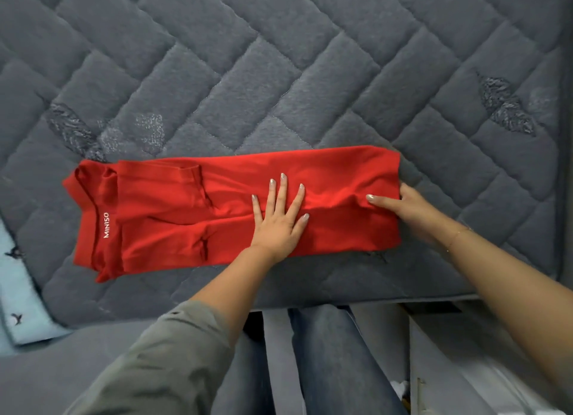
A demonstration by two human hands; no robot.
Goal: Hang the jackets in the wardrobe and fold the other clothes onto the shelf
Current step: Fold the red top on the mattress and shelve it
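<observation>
Red folded shirt (217, 210) on mattress (279, 73): left hand (279, 222) pressing flat, right hand (406, 210) pinching its hem.

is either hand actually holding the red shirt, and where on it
The right hand grips the red shirt at its hem end, thumb on top, fingers tucked under the edge. The left hand only presses flat on its middle.

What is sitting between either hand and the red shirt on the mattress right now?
Nothing visible. The left hand lies flat with spread fingers on the middle of the red shirt, and the right hand pinches its right-hand end. Both touch the fabric directly on the grey mattress. The shelf is not in view.
</observation>
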